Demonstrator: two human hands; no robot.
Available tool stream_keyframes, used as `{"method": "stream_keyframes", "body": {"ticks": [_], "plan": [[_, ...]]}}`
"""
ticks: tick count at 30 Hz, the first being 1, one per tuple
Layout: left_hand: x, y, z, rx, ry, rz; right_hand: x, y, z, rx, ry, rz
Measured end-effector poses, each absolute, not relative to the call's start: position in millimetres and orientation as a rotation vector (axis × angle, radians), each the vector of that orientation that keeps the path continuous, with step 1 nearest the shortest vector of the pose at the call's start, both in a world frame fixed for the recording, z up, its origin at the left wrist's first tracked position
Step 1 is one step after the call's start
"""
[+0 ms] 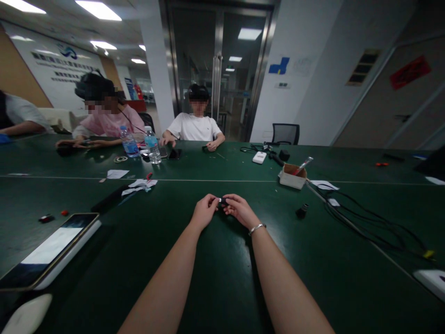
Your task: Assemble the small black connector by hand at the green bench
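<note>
Both hands meet over the middle of the green table (222, 273). A small black piece with a silvery end (222, 201) lies between their fingertips; its exact kind is too small to tell. My left hand (205, 209) is closed in a pinch at the silvery end. With thumb and fingers, my right hand (239, 209) grips the black part, a silver bracelet (257, 228) around that wrist. A short black object with a narrower top (302, 211) stands on the table to the right, apart from my right hand.
A phone (52, 250) rests on a white box at left. Beyond are paper scraps (139, 186) and water bottles (152, 147). An open small box (293, 178) and black cables (368, 222) lie at right. People (196, 126) sit across the table.
</note>
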State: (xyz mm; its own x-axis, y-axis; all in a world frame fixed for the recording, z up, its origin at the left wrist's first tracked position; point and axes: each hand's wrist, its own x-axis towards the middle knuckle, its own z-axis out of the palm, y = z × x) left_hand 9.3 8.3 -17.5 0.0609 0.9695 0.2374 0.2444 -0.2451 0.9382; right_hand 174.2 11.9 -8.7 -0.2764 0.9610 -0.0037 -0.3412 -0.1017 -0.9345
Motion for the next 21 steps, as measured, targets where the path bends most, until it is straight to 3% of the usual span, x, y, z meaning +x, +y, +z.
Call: {"method": "stream_keyframes", "body": {"ticks": [21], "plan": [[9.2, 11.5, -14.5, 1.593, 1.209, 1.303, 171.4, 14.8, -13.0, -0.826, -1.09, 1.587]]}}
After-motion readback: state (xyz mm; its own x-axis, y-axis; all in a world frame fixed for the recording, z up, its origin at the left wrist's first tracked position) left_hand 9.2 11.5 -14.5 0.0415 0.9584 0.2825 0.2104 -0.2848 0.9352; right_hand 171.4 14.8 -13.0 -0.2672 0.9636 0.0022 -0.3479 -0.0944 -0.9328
